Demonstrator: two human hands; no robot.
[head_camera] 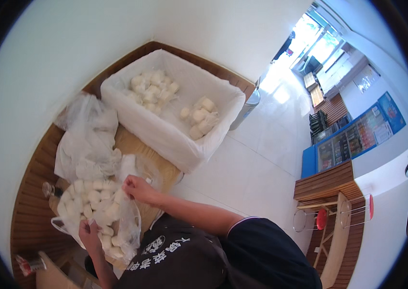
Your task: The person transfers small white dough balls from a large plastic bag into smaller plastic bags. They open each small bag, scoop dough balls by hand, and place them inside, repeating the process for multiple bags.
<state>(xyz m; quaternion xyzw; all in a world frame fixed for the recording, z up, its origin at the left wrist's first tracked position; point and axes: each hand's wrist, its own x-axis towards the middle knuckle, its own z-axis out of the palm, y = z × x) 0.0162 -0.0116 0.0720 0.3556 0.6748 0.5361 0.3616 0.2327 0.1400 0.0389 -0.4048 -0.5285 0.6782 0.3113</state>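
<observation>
Pale, rounded buns (94, 196) fill an open clear plastic bag (129, 225) on a wooden table (137, 144). My left hand (90, 231) is over the near left part of the bag, its fingertips bent together; whether they hold anything is unclear. At the bag's right edge, my right hand (137, 188) has its fingers pinched, and any film between them is too fine to tell. Behind the buns stands a bulky white plastic sack (85, 144). A large bin lined with white plastic (153, 135) holds bagged buns (153, 88) and a smaller bagged group (202, 117).
A white roll (128, 165) lies beside my right hand. A small glass jar (49, 189) stands by the wood-panelled wall at left. A wooden chair (50, 272) is at lower left. Beyond the bin are a metal trash can (245, 108), a tiled floor (251, 162) and a glass-door fridge (344, 144).
</observation>
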